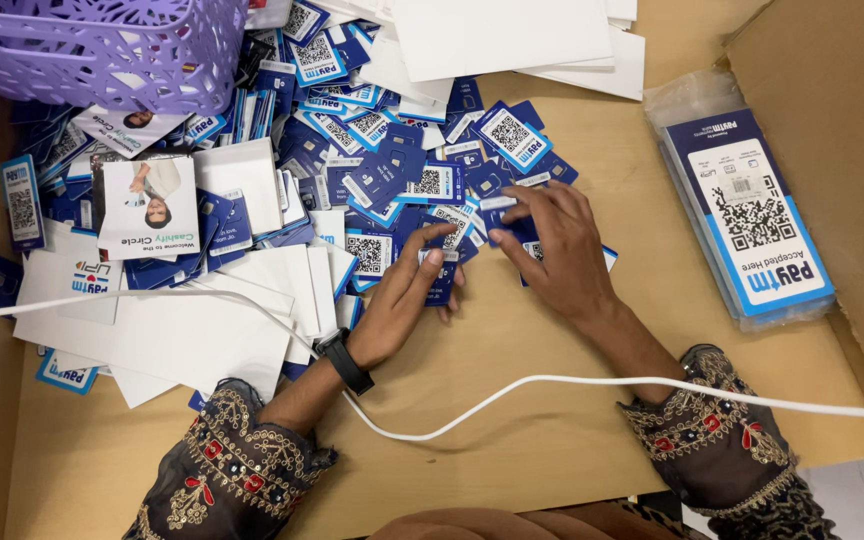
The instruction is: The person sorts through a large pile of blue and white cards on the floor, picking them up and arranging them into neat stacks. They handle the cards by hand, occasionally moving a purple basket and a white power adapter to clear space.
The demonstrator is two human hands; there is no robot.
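While both hands work at the lower edge of the card heap (392,170), the head view shows the left hand (407,300) with fingers stretched forward and slightly spread, its fingertips pressing flat on small dark blue cards; one such card (442,280) sits under its index and middle fingers, pinned between fingers and thumb in a narrow grip. A black wristband (344,360) circles that wrist. The right hand (557,250), just beside the left, lies palm down with fingers fanned, its tips touching a blue card (502,215) at the heap's edge; its grip is loose and flat, closed on nothing that I can make out.

Most cards in the heap are small glossy rectangles, dark blue with white square code patches. Left of the heap's centre lie white paper sheets (212,330) and a leaflet (147,205) with a printed figure. Above that, a purple plastic basket (102,45) with a lattice wall overhangs the heap. Well to the right of the heap, a plastic-wrapped stack of larger blue-and-white cards (752,215) rests against brown cardboard (832,120). A white cable (512,395) crosses the pale wooden table (552,440) below the heap, passing over the left forearm. Embroidered dark sleeves (232,465) cover both forearms.
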